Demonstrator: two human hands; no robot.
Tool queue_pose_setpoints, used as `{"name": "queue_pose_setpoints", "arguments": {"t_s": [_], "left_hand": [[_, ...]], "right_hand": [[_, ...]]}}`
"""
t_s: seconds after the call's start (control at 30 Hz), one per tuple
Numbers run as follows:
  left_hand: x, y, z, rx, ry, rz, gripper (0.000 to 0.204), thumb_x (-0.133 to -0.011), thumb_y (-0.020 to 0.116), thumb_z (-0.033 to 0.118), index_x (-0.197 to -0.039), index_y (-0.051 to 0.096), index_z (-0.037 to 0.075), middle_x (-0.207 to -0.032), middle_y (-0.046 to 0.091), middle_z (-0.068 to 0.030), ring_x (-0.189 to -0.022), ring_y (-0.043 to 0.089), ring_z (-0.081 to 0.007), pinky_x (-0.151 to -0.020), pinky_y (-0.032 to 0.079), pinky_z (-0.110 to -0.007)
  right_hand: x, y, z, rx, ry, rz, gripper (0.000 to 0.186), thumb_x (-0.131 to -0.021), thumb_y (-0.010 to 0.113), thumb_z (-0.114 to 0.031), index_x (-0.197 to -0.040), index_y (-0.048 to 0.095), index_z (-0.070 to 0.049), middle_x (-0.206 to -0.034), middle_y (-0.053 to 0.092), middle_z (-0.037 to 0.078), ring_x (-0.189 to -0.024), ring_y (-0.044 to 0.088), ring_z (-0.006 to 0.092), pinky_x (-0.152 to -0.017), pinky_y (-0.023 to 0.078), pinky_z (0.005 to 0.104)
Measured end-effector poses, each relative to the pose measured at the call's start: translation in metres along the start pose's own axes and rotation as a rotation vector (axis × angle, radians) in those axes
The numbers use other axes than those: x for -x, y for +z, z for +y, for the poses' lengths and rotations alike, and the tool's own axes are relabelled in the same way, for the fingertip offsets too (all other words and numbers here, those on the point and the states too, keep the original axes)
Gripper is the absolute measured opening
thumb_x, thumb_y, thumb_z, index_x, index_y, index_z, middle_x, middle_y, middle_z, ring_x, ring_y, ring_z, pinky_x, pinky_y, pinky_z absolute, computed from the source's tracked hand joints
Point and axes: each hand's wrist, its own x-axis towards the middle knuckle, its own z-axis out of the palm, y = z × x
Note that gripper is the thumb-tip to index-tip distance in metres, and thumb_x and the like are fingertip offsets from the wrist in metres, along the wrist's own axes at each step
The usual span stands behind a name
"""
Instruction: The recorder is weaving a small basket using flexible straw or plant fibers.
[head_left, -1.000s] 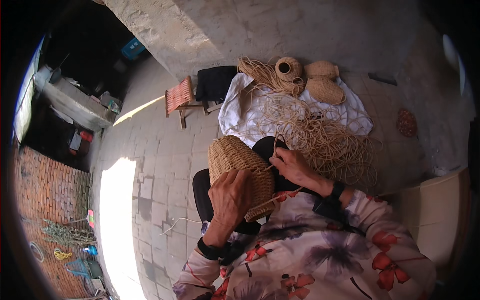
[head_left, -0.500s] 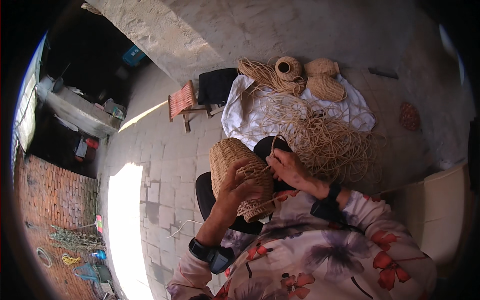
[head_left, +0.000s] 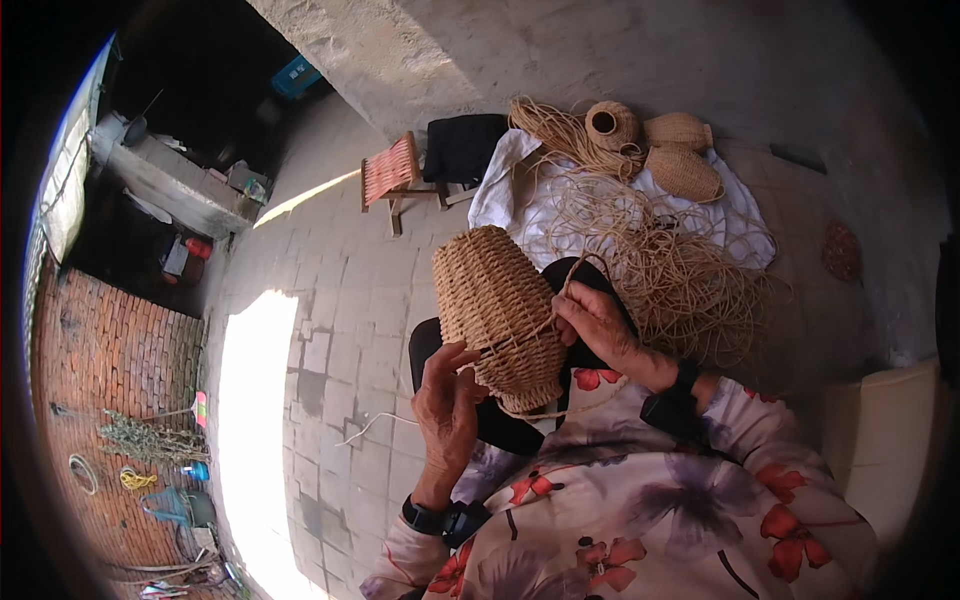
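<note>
A tan woven straw-cord basket (head_left: 492,290) lies tilted across my lap, its narrow neck toward me. At its lower left side is my left hand (head_left: 447,405), fingers bent against the weave, steadying it. My right hand (head_left: 597,322) is closed at the basket's right side, pinching a tan cord (head_left: 574,267) that loops up above the fingers. A strand also runs past the neck, across my floral top (head_left: 690,500). Part of the basket's left side is hidden by my left fingers.
Beyond my knees, a tangled heap of cord (head_left: 680,290) spreads over a white cloth (head_left: 492,200). Several finished-looking woven vessels (head_left: 685,173) sit at its far end. A folding stool (head_left: 390,170) with a striped seat stands to the left, beside a black cloth (head_left: 462,150).
The basket has turned more upright, showing more of its weave. My left hand has moved from over its front down to its lower left side. My right hand still grips the cord.
</note>
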Motion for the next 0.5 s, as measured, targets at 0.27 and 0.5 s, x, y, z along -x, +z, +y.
{"name": "queue_pose_setpoints", "arguments": {"t_s": [0.27, 0.5], "left_hand": [[-0.006, 0.017, 0.007, -0.415, 0.208, -0.119, 0.03, -0.084, 0.053, 0.001, -0.112, 0.054, 0.009, -0.093, 0.066, -0.0093, -0.067, 0.065, -0.0248, -0.058, 0.05, -0.033], [-0.011, 0.026, 0.017, -0.755, 0.445, -0.104, 0.039, -0.078, 0.059, 0.004, -0.116, 0.055, 0.013, -0.092, 0.063, -0.0086, -0.069, 0.064, -0.0283, -0.056, 0.05, -0.037]], "right_hand": [[0.003, 0.0, 0.005, -0.023, 0.012, 0.018, 0.029, -0.094, 0.053, -0.032, -0.085, 0.053, -0.004, -0.071, 0.057, 0.001, -0.06, 0.054, 0.0064, -0.055, 0.046, 0.0217], [0.003, -0.002, 0.006, -0.099, 0.015, -0.007, 0.027, -0.093, 0.055, -0.032, -0.09, 0.055, -0.005, -0.076, 0.055, -0.002, -0.064, 0.051, 0.005, -0.059, 0.044, 0.0206]]}}
